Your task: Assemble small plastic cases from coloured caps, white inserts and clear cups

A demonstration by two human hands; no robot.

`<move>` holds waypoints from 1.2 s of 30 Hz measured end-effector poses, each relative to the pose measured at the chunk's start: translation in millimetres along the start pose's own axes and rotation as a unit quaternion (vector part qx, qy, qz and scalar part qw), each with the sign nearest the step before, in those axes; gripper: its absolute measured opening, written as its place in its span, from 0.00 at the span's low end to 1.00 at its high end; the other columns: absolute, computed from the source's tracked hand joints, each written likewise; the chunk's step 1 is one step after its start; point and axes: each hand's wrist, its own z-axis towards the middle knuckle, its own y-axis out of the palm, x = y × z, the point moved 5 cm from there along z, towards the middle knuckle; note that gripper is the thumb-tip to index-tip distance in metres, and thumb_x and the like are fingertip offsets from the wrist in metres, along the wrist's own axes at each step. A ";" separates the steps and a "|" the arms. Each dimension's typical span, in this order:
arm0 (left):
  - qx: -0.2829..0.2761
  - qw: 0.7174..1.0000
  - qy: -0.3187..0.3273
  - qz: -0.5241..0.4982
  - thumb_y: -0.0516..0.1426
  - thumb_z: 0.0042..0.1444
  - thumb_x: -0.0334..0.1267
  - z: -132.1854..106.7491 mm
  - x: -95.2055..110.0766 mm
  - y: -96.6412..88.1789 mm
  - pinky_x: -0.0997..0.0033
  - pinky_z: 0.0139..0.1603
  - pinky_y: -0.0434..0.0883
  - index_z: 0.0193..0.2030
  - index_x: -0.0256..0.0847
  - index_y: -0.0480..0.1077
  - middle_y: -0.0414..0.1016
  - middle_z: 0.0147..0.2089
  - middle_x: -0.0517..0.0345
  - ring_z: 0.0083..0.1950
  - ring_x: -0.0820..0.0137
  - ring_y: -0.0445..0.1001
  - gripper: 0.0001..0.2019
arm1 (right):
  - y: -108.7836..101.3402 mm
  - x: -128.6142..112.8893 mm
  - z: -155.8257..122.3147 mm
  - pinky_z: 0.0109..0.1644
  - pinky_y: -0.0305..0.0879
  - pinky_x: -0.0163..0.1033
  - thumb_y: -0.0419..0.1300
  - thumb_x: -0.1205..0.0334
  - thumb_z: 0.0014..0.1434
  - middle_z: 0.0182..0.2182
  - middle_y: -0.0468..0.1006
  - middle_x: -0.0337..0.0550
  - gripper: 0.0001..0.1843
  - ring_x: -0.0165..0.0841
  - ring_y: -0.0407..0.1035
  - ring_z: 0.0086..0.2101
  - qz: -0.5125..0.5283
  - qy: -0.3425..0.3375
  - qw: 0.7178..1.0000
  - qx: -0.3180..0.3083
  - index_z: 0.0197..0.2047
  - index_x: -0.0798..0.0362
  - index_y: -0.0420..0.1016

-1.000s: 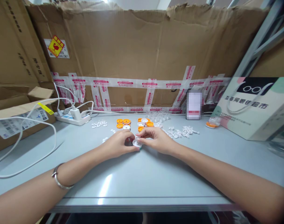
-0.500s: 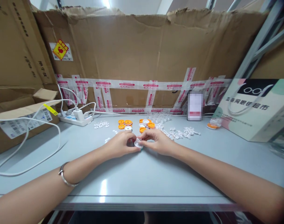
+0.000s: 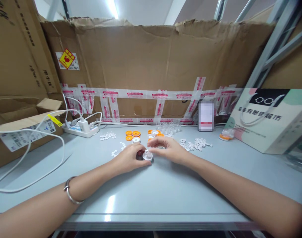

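Here's the danger spot: the left hand (image 3: 128,157) has its grip closed around the small, round, white plastic cup (image 3: 148,157), and any uneven squeeze could tip it and spill the little white plastic fitting (image 3: 147,151) inside. Over on the right, the right hand (image 3: 169,150) hangs just beside it, thumb and forefinger apart; whether a fingertip brushes the fitting, I can't tell, but a nudge from that close might knock it askew. And a dropped piece could get lost among the loose white plastic parts (image 3: 199,143) at the far right! The cup itself sits between the two hands, at the middle of the smooth grey surface (image 3: 151,195), nearer than the round orange plastic discs (image 3: 129,133). It's pale, open-topped and clean-rimmed, facing upward with the fitting poking up at its far side; the fine detail is too small to read.
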 end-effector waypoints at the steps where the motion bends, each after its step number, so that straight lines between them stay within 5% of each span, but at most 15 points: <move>1: 0.001 1.000 -0.002 -0.008 0.57 0.48 0.48 -0.3 0.5 -0.5 0.73 0.31 0.60 0.33 0.38 0.68 0.67 0.31 0.59 0.32 0.71 0.65 0.14 | -14.5 5.7 3.1 0.45 0.67 0.40 0.60 0.57 0.52 0.38 0.77 0.45 0.13 0.31 0.71 0.38 -0.006 0.007 0.999 0.038 0.39 0.55 0.73; 5: 0.007 0.999 -0.014 -0.042 0.58 0.46 0.45 -1.6 0.8 -2.5 0.73 0.33 0.63 0.34 0.38 0.69 0.69 0.32 0.58 0.34 0.70 0.66 0.12 | -87.9 40.4 6.0 0.44 0.66 0.41 0.53 0.59 0.57 0.38 0.77 0.45 0.12 0.32 0.70 0.37 -0.223 0.038 0.945 0.237 0.40 0.54 0.73; 9: 0.013 0.993 -0.045 -0.105 0.59 0.46 0.42 -1.0 -3.4 -2.3 0.74 0.31 0.64 0.33 0.38 0.69 0.70 0.31 0.59 0.31 0.72 0.67 0.11 | -119.1 76.2 7.6 0.46 0.62 0.46 0.56 0.65 0.53 0.37 0.74 0.49 0.13 0.38 0.68 0.38 -0.298 0.058 0.921 0.243 0.41 0.55 0.76; 17: 0.007 0.952 -0.084 -0.296 0.59 0.47 0.38 2.7 -7.9 4.7 0.70 0.39 0.69 0.37 0.35 0.68 0.73 0.36 0.55 0.36 0.71 0.72 0.12 | -102.9 85.9 17.4 0.49 0.59 0.45 0.59 0.65 0.50 0.38 0.70 0.49 0.08 0.40 0.65 0.41 -0.357 0.026 0.912 0.200 0.34 0.55 0.78; 27: 0.017 0.954 -0.100 -0.281 0.58 0.50 0.42 0.0 0.0 -3.8 0.71 0.39 0.67 0.42 0.38 0.70 0.73 0.40 0.55 0.37 0.71 0.71 0.14 | -98.7 79.7 15.9 0.42 0.63 0.42 0.58 0.64 0.49 0.32 0.73 0.45 0.05 0.37 0.67 0.35 -0.304 0.007 0.927 0.218 0.32 0.54 0.70; 31: 0.030 0.954 -0.082 -0.287 0.56 0.52 0.44 -0.7 2.0 -6.3 0.72 0.39 0.66 0.42 0.40 0.70 0.72 0.37 0.58 0.36 0.72 0.70 0.14 | -105.5 45.0 12.4 0.44 0.65 0.43 0.54 0.59 0.54 0.39 0.74 0.49 0.10 0.35 0.69 0.39 -0.227 0.009 0.927 0.298 0.39 0.55 0.67; 32: 0.031 0.956 -0.074 -0.284 0.55 0.53 0.45 -1.4 3.9 -7.3 0.71 0.38 0.66 0.42 0.40 0.70 0.72 0.36 0.58 0.36 0.71 0.69 0.14 | -104.0 33.0 9.0 0.45 0.65 0.43 0.56 0.58 0.53 0.41 0.74 0.49 0.12 0.35 0.70 0.39 -0.129 0.001 0.939 0.320 0.40 0.54 0.67; 36: 0.033 0.966 -0.053 -0.252 0.51 0.56 0.46 -6.4 17.9 -14.6 0.70 0.37 0.67 0.43 0.42 0.70 0.73 0.37 0.58 0.40 0.68 0.70 0.14 | -67.9 -21.5 -3.6 0.50 0.65 0.44 0.62 0.56 0.50 0.39 0.75 0.43 0.13 0.33 0.70 0.42 0.110 -0.049 0.964 0.239 0.38 0.51 0.69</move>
